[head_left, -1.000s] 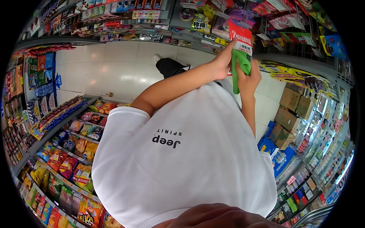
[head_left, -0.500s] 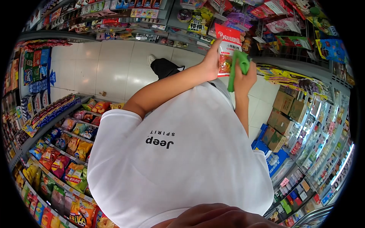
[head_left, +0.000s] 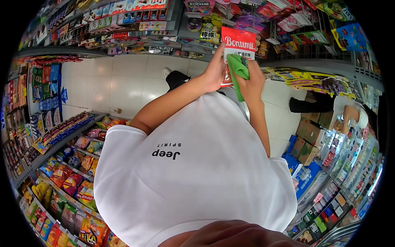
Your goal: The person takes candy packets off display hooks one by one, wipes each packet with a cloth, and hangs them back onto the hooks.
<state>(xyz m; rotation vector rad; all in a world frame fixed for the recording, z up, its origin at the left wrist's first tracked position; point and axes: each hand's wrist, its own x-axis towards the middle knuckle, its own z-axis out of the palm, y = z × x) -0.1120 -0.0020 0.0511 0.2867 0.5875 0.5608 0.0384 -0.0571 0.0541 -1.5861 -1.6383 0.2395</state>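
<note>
Packaged snacks [head_left: 72, 181] occupy the shelves at far left. The left hand [head_left: 213, 73] grips the left edge of a red-and-white Bonumii bag [head_left: 233, 40], thumb along that edge; its other fingers are largely hidden. The bag stands nearly upright between the two hands. A green cloth [head_left: 238, 68] covers part of the bag's lower front. The right hand [head_left: 253, 81] has its fingers closed around the cloth. Farther right, cardboard boxes [head_left: 307, 131] are stacked near another person [head_left: 349, 108].

We read "Bonumii" on the red-white packet [head_left: 238, 41] | "Jeep SPIRIT", upside down, on the white shirt [head_left: 193, 177] | "檸檬" on a yellow bag [head_left: 210, 29]
</note>
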